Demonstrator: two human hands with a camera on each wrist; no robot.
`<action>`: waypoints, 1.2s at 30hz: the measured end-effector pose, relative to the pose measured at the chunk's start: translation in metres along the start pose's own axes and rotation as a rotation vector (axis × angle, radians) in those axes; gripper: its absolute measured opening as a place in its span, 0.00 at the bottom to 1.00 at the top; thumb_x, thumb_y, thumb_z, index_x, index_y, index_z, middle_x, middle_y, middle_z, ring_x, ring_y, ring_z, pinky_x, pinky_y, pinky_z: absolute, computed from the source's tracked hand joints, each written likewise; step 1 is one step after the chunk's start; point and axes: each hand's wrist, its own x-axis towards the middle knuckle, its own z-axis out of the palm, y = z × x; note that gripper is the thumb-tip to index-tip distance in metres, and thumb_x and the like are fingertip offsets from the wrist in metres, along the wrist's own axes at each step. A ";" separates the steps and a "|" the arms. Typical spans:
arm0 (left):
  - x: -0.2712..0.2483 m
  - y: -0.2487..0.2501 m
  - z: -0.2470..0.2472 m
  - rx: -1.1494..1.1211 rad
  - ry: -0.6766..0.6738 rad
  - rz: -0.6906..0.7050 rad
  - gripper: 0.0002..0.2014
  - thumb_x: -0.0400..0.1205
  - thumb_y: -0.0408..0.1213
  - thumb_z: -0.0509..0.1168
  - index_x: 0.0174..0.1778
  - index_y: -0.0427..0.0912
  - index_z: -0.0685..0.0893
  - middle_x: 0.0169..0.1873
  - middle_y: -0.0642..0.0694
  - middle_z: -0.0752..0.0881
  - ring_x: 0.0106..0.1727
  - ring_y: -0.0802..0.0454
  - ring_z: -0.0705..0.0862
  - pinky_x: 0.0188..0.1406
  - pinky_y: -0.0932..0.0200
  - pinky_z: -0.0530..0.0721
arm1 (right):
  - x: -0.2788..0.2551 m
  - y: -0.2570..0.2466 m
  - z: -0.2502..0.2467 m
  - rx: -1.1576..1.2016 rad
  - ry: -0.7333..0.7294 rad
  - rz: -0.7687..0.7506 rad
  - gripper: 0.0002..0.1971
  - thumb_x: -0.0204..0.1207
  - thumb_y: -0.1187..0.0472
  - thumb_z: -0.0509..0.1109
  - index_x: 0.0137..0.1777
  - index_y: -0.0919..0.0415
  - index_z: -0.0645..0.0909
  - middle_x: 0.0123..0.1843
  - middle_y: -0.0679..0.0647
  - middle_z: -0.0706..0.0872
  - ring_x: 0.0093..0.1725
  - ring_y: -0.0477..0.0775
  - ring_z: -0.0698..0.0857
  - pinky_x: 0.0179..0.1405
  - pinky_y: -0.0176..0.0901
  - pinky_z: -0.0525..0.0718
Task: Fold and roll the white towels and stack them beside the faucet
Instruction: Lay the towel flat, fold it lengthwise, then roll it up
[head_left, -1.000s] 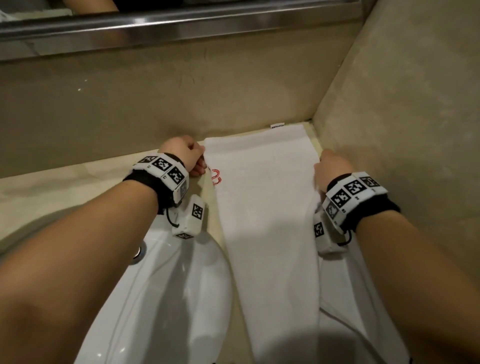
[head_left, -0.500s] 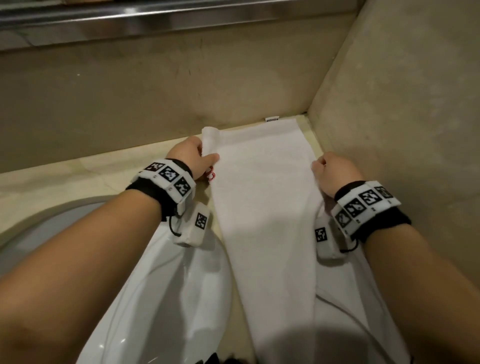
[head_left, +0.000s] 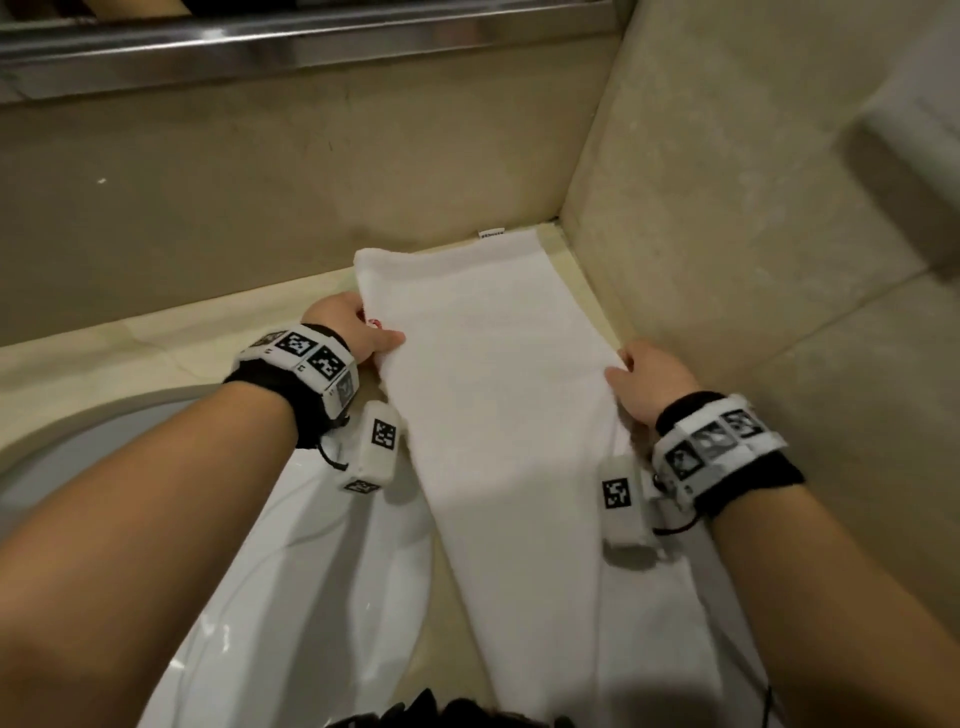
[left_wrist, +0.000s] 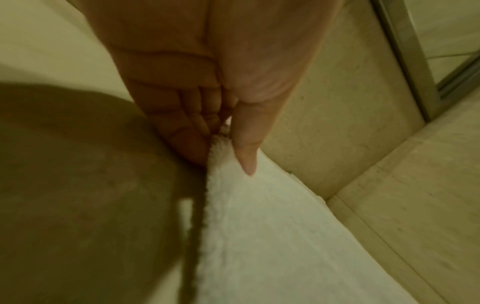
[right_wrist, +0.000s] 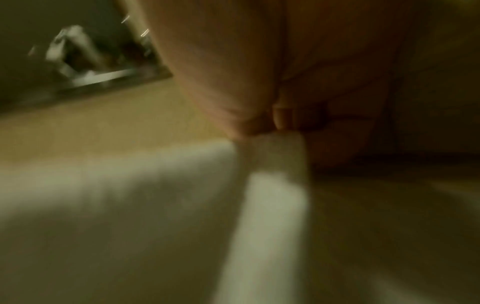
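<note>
A long white towel (head_left: 498, 395) lies folded lengthwise on the beige counter, running from the back corner toward me. My left hand (head_left: 363, 332) pinches its left edge; in the left wrist view the thumb (left_wrist: 246, 156) presses the towel (left_wrist: 272, 236) against the fingers. My right hand (head_left: 644, 384) grips the right edge, and the blurred right wrist view shows the towel (right_wrist: 275, 176) bunched in the curled fingers. The far left corner of the towel is lifted off the counter. No faucet is in view.
A white sink basin (head_left: 291, 587) sits below my left arm. The beige back wall (head_left: 260, 197) and side wall (head_left: 727, 260) meet at the corner behind the towel. A metal mirror frame (head_left: 260, 47) runs along the top. The counter (head_left: 130, 353) stretches to the left.
Both hands have slid toward me along the towel's edges and taken hold. The left edge has lifted, hiding most of the red mark beside the left hand.
</note>
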 end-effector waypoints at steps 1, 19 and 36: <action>0.000 0.001 -0.001 0.064 -0.003 0.015 0.23 0.72 0.44 0.73 0.60 0.38 0.81 0.58 0.40 0.85 0.57 0.40 0.82 0.53 0.55 0.76 | 0.000 0.001 0.003 -0.146 0.031 0.012 0.13 0.82 0.60 0.58 0.59 0.69 0.74 0.56 0.66 0.83 0.57 0.65 0.81 0.51 0.46 0.75; -0.107 -0.024 0.044 -0.599 -0.348 -0.166 0.08 0.77 0.28 0.68 0.34 0.38 0.76 0.34 0.42 0.81 0.35 0.47 0.83 0.29 0.61 0.87 | -0.091 0.040 0.032 0.451 -0.209 -0.109 0.13 0.76 0.56 0.68 0.45 0.69 0.78 0.35 0.57 0.80 0.36 0.53 0.77 0.41 0.45 0.74; -0.156 -0.034 0.064 -0.566 -0.352 -0.173 0.13 0.78 0.28 0.67 0.30 0.38 0.71 0.29 0.40 0.79 0.31 0.45 0.83 0.28 0.60 0.87 | -0.140 0.091 0.040 -0.062 0.127 0.220 0.17 0.82 0.61 0.52 0.55 0.72 0.79 0.57 0.71 0.83 0.57 0.68 0.81 0.50 0.48 0.76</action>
